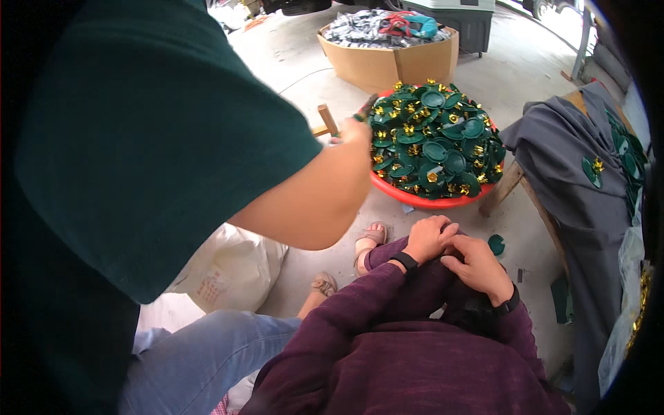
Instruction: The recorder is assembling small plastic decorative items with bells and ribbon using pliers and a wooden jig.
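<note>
My left hand (429, 238) lies over my knee, its fingers loosely extended toward my right hand. My right hand (481, 266) rests against it with loosely bent fingers and the thumb apart. I see no object in either hand, though the left fingertips are partly covered. Beyond my knees stands a red basin (432, 203) heaped with green round plastic pieces (434, 151) bearing shiny gold bits. From the left a co-worker's bare arm (318, 190) in a dark green sleeve reaches to the basin's left edge; something dark and unclear is by that hand.
A cardboard box (360, 63) of bagged items stands behind the basin, near a grey bin (477, 28). At right, grey cloth (564, 166) drapes over a wooden frame holding more green pieces. One green piece (496, 244) lies on the floor. A white sack (238, 273) is at left.
</note>
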